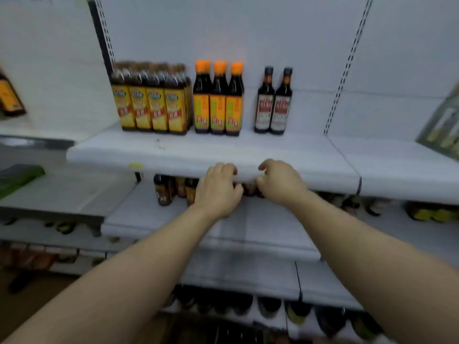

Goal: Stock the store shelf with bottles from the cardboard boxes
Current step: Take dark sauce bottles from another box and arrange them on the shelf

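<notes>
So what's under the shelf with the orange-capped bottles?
Dark sauce bottles stand on the lower shelf. The left hand, right hand and upper shelf hide the rest.

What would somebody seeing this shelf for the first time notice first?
Probably the three orange-capped bottles on the upper shelf, between a block of yellow-labelled bottles on their left and two red-labelled bottles on their right. Next, the left hand and right hand, close together at that shelf's front edge, both curled; whether they grip anything is unclear.

Flat green pack (19,177) far left, small yellow tag (135,166), slotted metal rail (344,70), white back panel (248,33)
</notes>
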The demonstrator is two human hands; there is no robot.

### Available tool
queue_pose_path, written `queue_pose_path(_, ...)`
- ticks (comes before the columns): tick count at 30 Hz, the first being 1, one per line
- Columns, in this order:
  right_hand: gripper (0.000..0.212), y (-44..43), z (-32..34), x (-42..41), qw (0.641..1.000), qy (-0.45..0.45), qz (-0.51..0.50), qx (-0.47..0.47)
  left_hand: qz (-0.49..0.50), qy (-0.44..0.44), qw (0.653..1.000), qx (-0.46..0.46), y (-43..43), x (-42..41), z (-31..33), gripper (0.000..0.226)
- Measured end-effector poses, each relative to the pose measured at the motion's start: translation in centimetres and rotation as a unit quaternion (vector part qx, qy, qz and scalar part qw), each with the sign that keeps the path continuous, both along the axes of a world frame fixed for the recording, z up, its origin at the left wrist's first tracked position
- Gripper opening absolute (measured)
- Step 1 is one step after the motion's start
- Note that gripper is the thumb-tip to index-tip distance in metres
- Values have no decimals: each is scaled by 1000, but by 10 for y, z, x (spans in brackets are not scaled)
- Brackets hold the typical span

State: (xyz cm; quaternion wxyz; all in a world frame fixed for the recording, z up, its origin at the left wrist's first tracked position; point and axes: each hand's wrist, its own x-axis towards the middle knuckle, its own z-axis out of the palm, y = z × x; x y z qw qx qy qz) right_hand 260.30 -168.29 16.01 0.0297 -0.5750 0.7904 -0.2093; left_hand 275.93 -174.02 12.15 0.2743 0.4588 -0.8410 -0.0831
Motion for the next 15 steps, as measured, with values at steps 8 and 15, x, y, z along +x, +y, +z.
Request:
queue_pose_path(8, 47, 48, -124, 45, 989, -41, -26, 136, -29, -45, 991, 125, 38, 47, -128, 29)
queue_pose_path(15, 40, 89, -249, 66, 966, -93, -39, 238, -23, -120, 965, 233, 71, 82, -248, 37)
